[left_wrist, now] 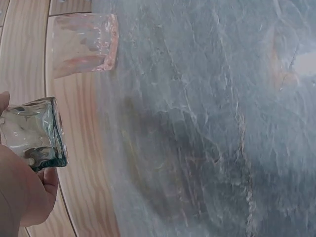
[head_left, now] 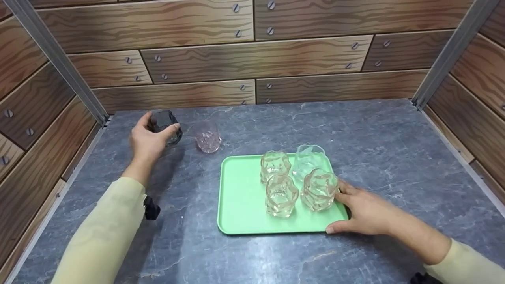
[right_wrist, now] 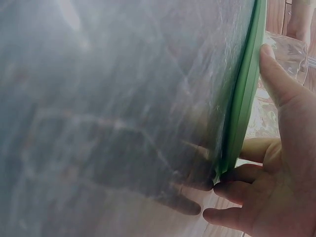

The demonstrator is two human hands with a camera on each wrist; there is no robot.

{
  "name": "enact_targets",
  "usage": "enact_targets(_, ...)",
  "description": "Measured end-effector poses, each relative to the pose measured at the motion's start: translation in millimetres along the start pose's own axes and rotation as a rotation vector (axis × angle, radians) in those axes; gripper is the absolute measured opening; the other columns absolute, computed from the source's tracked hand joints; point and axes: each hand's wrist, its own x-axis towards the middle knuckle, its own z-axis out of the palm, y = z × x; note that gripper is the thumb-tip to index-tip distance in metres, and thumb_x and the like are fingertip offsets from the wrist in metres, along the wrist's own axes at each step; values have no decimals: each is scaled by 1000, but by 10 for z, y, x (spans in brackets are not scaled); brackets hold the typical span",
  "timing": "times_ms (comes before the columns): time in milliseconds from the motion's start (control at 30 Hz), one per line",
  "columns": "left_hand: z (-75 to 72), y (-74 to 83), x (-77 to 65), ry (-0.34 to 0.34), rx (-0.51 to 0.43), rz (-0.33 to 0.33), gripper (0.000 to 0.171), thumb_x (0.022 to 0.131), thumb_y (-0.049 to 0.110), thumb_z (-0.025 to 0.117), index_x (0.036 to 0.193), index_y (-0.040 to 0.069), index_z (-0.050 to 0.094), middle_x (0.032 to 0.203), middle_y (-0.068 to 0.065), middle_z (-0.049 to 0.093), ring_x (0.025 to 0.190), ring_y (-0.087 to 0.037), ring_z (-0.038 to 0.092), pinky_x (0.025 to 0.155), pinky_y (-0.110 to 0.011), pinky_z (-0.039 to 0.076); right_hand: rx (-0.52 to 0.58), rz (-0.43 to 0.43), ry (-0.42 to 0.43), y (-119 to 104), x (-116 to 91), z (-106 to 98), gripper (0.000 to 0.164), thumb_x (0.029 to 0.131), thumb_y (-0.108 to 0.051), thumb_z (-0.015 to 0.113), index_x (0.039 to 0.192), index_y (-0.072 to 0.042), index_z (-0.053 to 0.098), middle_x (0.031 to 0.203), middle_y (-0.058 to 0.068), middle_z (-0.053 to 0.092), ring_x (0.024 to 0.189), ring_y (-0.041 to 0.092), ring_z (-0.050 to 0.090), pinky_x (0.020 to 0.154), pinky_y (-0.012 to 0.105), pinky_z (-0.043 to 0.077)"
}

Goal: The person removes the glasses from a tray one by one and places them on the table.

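Plank-patterned wall (head_left: 205, 67): rising behind and at both sides in the head view.
Marbled table (head_left: 394, 150): grey-blue.
Green tray (head_left: 244, 205): on the table; shown from above by the head view, only edge-on by the right wrist.
Right hand (head_left: 367, 211): grasping the tray's near right corner, thumb at the near edge.
Left hand (head_left: 148, 142): gripping the dark glass (head_left: 167, 122), raised off the table, as seen best from the left wrist; nearly black from the head, see-through there.
Pink glass (head_left: 208, 138): standing between dark glass and tray.
Clear glasses (head_left: 281, 196): three, on the tray, beside a pale blue-green glass (head_left: 309, 159).
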Motion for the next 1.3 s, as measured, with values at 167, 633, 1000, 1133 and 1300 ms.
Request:
enact_targets(167,64,-61,10,-6,23,-19,95,86,41,89,162,8,42,147,-18,61,136,-31,56,115,-43,45,8,-3,2,6,5,-7,118,79,-88,66,149,7,55,161,37,35,140,61,42,110,72,40)
enact_targets(633,206,-264,1,0,46,-60,94,88,40,87,163,8,41,151,-18,58,141,-33,52,118,-46,43,5,6,-6,4,3,6,121,78,-90,63,149,8,54,163,36,33,140,61,43,111,72,39)
enact_targets(1000,357,-315,-28,-9,14,-51,92,88,37,88,162,6,42,153,-19,56,142,-33,52,118,-46,42,13,-21,10,22,-3,-5,117,80,-87,67,150,6,55,163,36,34,139,60,44,110,71,41)
enact_targets(1133,393,-319,-36,-7,38,-41,92,88,38,88,162,6,43,154,-19,55,142,-34,52,118,-46,42,24,-32,15,29,-2,-2,115,80,-86,67,149,6,55,163,35,35,140,59,44,111,70,41)
enact_targets(1300,425,-362,-36,8,81,-43,91,86,40,88,160,7,46,153,-18,56,142,-35,52,120,-47,39,33,-23,10,29,-8,8,116,80,-86,68,150,6,54,163,35,34,142,57,42,112,69,40)
